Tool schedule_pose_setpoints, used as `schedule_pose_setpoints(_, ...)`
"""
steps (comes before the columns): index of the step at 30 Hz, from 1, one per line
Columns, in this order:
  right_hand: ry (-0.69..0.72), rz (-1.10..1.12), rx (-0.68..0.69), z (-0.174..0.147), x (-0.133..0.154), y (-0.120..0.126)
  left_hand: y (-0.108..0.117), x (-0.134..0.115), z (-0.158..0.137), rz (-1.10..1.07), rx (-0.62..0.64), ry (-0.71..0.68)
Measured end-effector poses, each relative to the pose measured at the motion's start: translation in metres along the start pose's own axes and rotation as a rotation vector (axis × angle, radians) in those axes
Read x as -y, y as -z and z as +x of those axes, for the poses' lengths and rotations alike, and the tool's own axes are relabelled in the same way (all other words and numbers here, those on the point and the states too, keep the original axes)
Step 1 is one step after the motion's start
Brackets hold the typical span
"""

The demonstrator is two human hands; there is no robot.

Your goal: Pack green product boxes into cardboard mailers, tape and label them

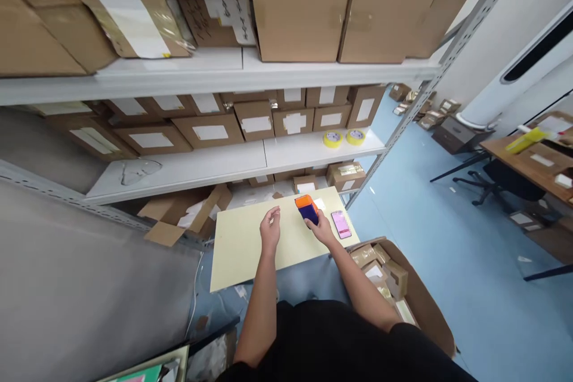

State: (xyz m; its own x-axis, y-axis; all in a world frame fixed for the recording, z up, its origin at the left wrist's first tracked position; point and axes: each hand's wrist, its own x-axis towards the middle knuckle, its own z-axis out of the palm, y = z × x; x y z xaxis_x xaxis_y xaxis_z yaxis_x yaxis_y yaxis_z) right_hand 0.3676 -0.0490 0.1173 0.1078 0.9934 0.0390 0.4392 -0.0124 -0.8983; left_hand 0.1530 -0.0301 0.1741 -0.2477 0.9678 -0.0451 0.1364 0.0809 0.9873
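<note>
My right hand point(321, 229) is wrapped round a handheld device point(307, 209) with an orange top end and a dark blue body, held above the pale yellow tabletop point(242, 245). A small white piece, perhaps paper, shows beside the device's far end; whether it is attached I cannot tell. Right of that hand, a smartphone point(341, 224) with a lit pink screen lies on the tabletop. My left hand point(270, 230) hovers over the middle of the table, its fingers loosely curled and apart from the thumb, with nothing visible in it.
Metal shelving point(215, 167) full of labelled cardboard boxes rises behind the table, with two yellow tape rolls point(344, 138) on its middle shelf. An open carton point(185, 215) stands at the left. A large box of parcels point(421, 286) is close on my right, beside blue floor.
</note>
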Motion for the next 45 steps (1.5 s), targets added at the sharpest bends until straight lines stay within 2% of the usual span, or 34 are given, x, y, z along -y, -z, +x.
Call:
schedule_pose_setpoints(3, 0.193, 0.133, 0.005, 0.009, 0.049, 0.012, 0.016, -0.055, 0.021, -0.027, 0.029, -0.100)
schedule_pose_setpoints(5, 0.273, 0.177, 0.045, 0.014, 0.075, 0.017, 0.029, -0.089, 0.032, -0.019, 0.124, -0.184)
schedule_pose_setpoints(7, 0.319, 0.196, 0.089, 0.018, 0.097, 0.019, 0.043, -0.118, 0.042, 0.016, 0.272, -0.252)
schedule_pose_setpoints(10, 0.363, 0.179, 0.125, 0.026, 0.117, 0.018, 0.063, -0.149, 0.054, 0.084, 0.489, -0.293)
schedule_pose_setpoints(12, 0.392, 0.135, 0.120, 0.030, 0.125, 0.016, 0.073, -0.159, 0.062, 0.117, 0.562, -0.310)
schedule_pose_setpoints(15, 0.431, 0.060, 0.114, 0.035, 0.132, 0.010, 0.086, -0.161, 0.074, 0.127, 0.592, -0.302)
schedule_pose_setpoints(20, 0.465, -0.041, 0.122, 0.034, 0.137, -0.004, 0.100, -0.148, 0.092, 0.036, 0.653, -0.182)
schedule_pose_setpoints(28, 0.432, -0.171, 0.038, 0.036, 0.131, -0.028, 0.102, -0.111, 0.115, -0.153, 0.603, -0.045)
schedule_pose_setpoints(31, 0.372, -0.182, 0.040, 0.040, 0.131, -0.026, 0.092, -0.100, 0.120, -0.151, 0.609, -0.034)
schedule_pose_setpoints(35, 0.296, -0.166, 0.063, 0.048, 0.127, -0.005, 0.069, -0.099, 0.120, -0.044, 0.571, -0.116)
schedule_pose_setpoints(41, 0.242, -0.050, 0.075, 0.063, 0.113, 0.029, 0.033, -0.123, 0.104, 0.142, 0.380, -0.281)
schedule_pose_setpoints(45, 0.251, -0.004, 0.099, 0.078, 0.104, 0.047, 0.013, -0.141, 0.087, 0.282, 0.172, -0.385)
